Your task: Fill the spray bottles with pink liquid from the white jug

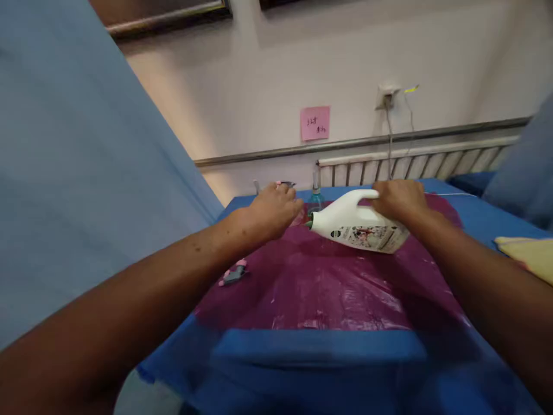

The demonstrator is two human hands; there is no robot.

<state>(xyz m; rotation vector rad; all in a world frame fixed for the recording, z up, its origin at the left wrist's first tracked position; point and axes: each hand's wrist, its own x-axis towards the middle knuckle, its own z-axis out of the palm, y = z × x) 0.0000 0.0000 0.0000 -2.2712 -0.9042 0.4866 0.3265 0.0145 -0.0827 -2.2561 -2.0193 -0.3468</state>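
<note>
My right hand (400,200) grips the handle of a white detergent jug (360,226), tipped on its side with the mouth pointing left over a purple plastic sheet (328,282). My left hand (274,208) is curled just left of the jug's mouth, fingers closed around something small that I cannot make out. A small clear bottle with blue liquid (315,196) stands just behind the two hands.
The purple sheet lies on a blue-covered table (319,346). A small pink and grey object (234,275) lies on the sheet's left edge. Blue fabric (78,161) hangs at left. Yellow cloth (529,253) sits at right. Behind are a radiator (415,164), a wall socket (386,95) and a pink note (315,123).
</note>
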